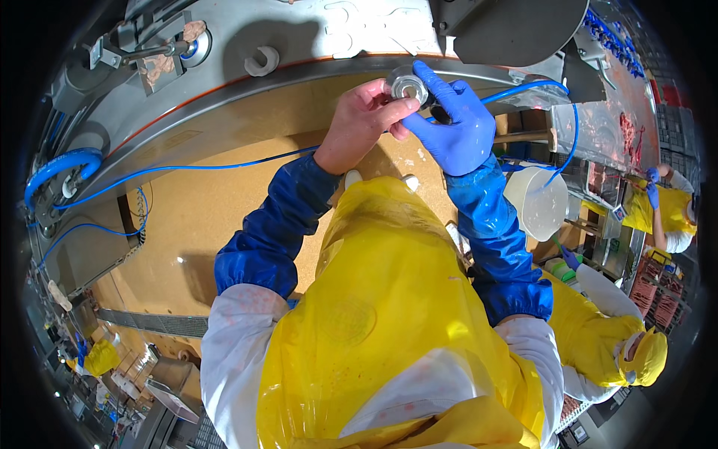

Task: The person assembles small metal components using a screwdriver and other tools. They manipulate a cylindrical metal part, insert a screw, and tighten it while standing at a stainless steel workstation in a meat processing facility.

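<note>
My left hand (366, 112), bare below a blue sleeve, pinches a round, shiny, ring-shaped metal piece (408, 84) with its thumb across the rim. On the other side, my right hand (458, 123), in a blue glove, has its index finger and thumb against the same piece. A dark part (440, 114) shows under the right palm, mostly hidden; I cannot tell whether it joins the metal piece. Both hands are raised just short of the steel table edge (314, 75).
A blue hose (247, 162) runs across behind my hands. On the steel table lies a white split ring (262, 61). A white bucket (537, 200) stands to the right, near a co-worker in a yellow apron (591, 322). Another person (658, 206) works at the far right.
</note>
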`<state>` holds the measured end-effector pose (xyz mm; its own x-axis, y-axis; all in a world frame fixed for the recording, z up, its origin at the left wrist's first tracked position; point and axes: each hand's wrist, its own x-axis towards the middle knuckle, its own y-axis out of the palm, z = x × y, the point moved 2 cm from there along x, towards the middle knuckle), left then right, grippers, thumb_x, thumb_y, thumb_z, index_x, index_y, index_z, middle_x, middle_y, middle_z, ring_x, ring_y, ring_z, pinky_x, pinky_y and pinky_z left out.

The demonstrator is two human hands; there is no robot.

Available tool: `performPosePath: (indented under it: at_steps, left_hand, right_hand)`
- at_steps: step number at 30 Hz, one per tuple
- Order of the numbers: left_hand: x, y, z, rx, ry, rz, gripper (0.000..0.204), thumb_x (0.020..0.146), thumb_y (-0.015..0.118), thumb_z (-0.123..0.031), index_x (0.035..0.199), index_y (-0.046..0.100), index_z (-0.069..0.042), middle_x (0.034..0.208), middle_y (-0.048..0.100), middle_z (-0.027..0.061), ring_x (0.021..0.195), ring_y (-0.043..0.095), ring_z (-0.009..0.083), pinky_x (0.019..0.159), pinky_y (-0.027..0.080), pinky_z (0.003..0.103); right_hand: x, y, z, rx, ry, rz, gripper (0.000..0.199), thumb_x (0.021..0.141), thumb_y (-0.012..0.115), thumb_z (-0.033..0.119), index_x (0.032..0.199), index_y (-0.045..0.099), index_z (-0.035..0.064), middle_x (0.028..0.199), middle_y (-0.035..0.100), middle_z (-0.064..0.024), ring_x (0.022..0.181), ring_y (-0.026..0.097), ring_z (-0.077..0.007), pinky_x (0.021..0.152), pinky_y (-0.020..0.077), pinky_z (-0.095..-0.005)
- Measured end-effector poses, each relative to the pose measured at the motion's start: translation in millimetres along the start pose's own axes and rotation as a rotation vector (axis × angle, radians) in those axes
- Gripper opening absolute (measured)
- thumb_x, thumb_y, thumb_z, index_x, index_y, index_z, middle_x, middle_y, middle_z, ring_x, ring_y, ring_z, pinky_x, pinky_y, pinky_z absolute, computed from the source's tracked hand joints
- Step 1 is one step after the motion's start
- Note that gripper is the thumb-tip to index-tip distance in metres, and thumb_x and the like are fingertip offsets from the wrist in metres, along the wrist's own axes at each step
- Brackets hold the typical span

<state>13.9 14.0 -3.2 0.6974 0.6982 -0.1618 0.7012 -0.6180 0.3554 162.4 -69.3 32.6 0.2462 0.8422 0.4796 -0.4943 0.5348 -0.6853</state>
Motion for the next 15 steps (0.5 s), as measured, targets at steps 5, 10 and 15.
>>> performPosePath:
  at_steps: [5, 10, 15]
  left_hand:
    - [1, 2, -8, 0.072, -0.023, -0.077, 0.029, 0.102, 0.069, -0.03, 0.102, 0.074, -0.002, 0.08, 0.068, 0.0016, 0.061, 0.06, 0.0089, 0.057, 0.048, 0.023]
    - [5, -5, -7, -0.046, -0.069, -0.086, 0.04, 0.104, 0.068, -0.038, 0.101, 0.074, 0.001, 0.08, 0.071, 0.0043, 0.061, 0.064, 0.011, 0.057, 0.053, 0.025]
    - [9, -5, 3, -0.219, -0.05, 0.078, 0.037, 0.109, 0.061, -0.034, 0.107, 0.073, 0.001, 0.096, 0.074, 0.0069, 0.079, 0.068, 0.0137, 0.07, 0.055, 0.029]
  right_hand:
    - [0, -2, 1, 0.081, 0.002, 0.033, 0.061, 0.078, 0.092, 0.019, 0.136, 0.075, 0.0107, 0.083, 0.066, -0.003, 0.066, 0.058, -0.0091, 0.06, 0.0488, -0.0255]
    - [-5, 2, 1, 0.205, 0.038, 0.006, 0.065, 0.071, 0.096, 0.032, 0.132, 0.077, 0.0175, 0.077, 0.065, -0.0067, 0.063, 0.061, -0.0196, 0.06, 0.0521, -0.033]
    - [-7, -5, 0, 0.2, 0.064, 0.005, 0.066, 0.071, 0.098, 0.034, 0.132, 0.077, 0.0173, 0.077, 0.064, -0.0062, 0.063, 0.06, -0.0182, 0.06, 0.0518, -0.0321]
